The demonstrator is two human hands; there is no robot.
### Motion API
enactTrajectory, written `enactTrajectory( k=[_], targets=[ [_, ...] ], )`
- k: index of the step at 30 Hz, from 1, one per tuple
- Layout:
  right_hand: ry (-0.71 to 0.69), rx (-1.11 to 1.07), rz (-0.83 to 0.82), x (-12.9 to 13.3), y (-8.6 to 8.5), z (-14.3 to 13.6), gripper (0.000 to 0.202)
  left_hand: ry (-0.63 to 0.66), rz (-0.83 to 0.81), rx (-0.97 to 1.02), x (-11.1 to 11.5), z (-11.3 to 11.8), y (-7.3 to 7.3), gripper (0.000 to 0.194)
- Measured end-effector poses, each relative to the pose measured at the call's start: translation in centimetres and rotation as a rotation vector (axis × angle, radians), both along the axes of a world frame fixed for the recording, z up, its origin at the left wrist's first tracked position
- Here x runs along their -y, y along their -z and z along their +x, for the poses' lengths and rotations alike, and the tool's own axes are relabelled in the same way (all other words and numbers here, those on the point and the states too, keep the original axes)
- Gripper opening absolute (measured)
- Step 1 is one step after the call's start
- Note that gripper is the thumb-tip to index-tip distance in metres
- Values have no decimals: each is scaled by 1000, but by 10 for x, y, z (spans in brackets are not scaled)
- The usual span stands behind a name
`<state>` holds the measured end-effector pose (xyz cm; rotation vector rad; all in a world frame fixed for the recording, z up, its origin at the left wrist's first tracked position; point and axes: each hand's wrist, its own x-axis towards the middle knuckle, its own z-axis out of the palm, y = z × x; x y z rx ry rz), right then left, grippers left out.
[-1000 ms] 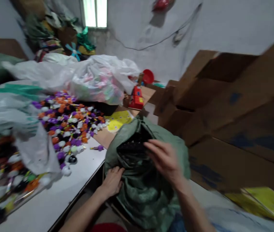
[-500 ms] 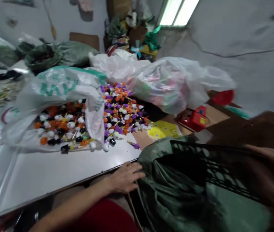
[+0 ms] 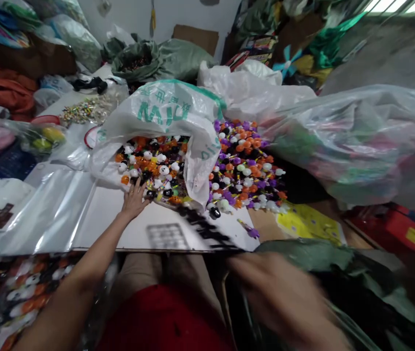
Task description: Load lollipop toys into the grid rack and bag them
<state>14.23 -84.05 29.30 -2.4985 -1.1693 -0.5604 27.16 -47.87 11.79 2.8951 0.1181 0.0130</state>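
Observation:
My left hand lies with its fingers stretched apart at the front edge of a heap of small ornaments, orange, white and black, spilling from the mouth of a white plastic bag. Its fingertips touch the nearest pieces. Smeared by motion, my right hand grips a black lattice plastic basket, seen nearly edge-on above the white tabletop. The basket's inside is hidden. Below and right of that hand sits a dark green sack.
A second heap with purple pieces lies right of the bag, beside a yellow sheet. A large clear bag bulges at the right, near a red device. Clear plastic sheeting covers the table's left.
My view has swung left. My left hand has moved from the green sack's edge to the ornaments in the white bag. My right hand has brought the black basket from above the sack over the table.

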Motion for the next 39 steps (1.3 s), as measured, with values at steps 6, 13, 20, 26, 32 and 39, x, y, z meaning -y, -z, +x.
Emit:
enactTrajectory(
  k=[6,13,20,26,32,39],
  targets=[
    [-327,-79,-225,-161,98,5,16,97,20,-82,-12,62,1,71],
    [-3,-467,-345,-172,86,108,15,266,23,-170,-39,86,-34,65],
    [256,-459,-517,-199,94,183,31,212,-18,36,-47,-12,-40,32],
    [148,-467,-393,-186,125,170,26,-91,-1,106,-46,20,-58,32],
    [108,-672,404,-157,119,176,15,206,137,-108,-4,77,-66,28],
    [43,-1126,608,-185,147,137,23,328,54,-122,-1,51,-60,25]
  ],
)
